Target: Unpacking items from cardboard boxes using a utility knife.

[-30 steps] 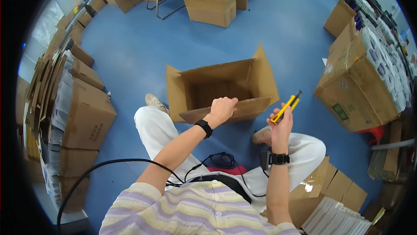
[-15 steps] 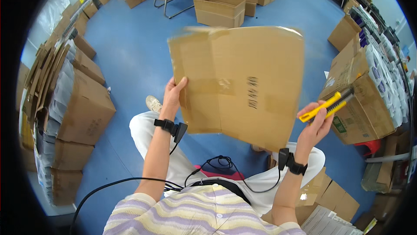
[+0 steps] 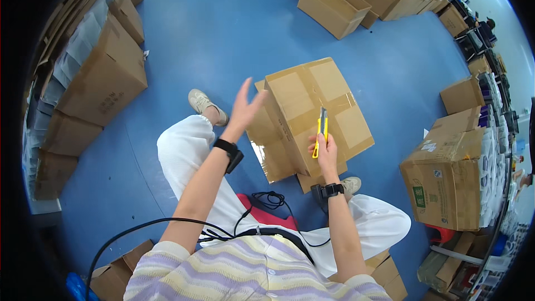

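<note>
A brown cardboard box [image 3: 305,90] with bands of clear tape rests on the floor before my feet, its taped face turned up. Further cardboard [image 3: 271,159], with shiny tape on it, juts out at its left side and underneath. My left hand [image 3: 245,107] hovers at the box's left edge, fingers spread and holding nothing. In my right hand [image 3: 326,152] is a yellow utility knife [image 3: 322,128], upright over the box's near part. The knife's tip points away from me; how far its blade is out is too small to tell.
Stacked cartons with plastic-wrapped goods [image 3: 103,81] line the left. An open carton [image 3: 334,6] stands at the far side, and another filled carton [image 3: 443,181] at the right. A black cable [image 3: 150,222] runs across my lap. Cardboard pieces [image 3: 384,276] lie by my right leg.
My left hand has let go of the cardboard held up before me, and a taped box now shows on the floor. My right hand has moved left with the knife. The view has shifted.
</note>
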Motion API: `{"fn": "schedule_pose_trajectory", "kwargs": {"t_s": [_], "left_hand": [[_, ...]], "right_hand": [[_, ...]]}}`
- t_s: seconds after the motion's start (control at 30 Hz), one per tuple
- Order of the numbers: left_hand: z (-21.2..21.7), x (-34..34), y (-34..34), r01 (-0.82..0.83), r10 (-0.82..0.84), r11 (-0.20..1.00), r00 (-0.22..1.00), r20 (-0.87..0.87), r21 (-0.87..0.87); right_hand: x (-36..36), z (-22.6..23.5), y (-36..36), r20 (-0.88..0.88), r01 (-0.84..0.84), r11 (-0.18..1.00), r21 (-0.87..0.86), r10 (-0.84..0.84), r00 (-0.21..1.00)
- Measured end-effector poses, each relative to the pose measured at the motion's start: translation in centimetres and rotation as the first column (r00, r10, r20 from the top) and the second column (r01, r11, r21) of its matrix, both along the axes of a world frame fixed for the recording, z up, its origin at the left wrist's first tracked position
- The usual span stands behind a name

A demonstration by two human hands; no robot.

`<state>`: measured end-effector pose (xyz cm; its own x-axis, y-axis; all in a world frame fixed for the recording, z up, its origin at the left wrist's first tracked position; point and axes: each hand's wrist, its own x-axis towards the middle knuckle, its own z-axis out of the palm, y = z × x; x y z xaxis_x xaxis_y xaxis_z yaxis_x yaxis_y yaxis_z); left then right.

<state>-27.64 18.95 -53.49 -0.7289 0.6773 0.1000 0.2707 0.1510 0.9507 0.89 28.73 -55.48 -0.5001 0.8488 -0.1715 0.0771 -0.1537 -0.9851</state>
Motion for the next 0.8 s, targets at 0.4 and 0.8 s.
{"fn": "schedule_pose_trajectory", "kwargs": {"t_s": [0.4,0.8], "left_hand": [[-5.3,7.0,4.6,0.055,-0.311,0.849,0.857,-0.412,-0.526],[-5.0,7.2,4.9,0.031,-0.299,0.855,0.844,-0.444,-0.517]], "right_hand": [[-6.3,5.0,8.1,0.205,-0.298,0.931,0.211,0.256,0.945],[-13.9,2.9,14.7,0.585,-0.423,0.751,0.507,0.061,0.809]]}}
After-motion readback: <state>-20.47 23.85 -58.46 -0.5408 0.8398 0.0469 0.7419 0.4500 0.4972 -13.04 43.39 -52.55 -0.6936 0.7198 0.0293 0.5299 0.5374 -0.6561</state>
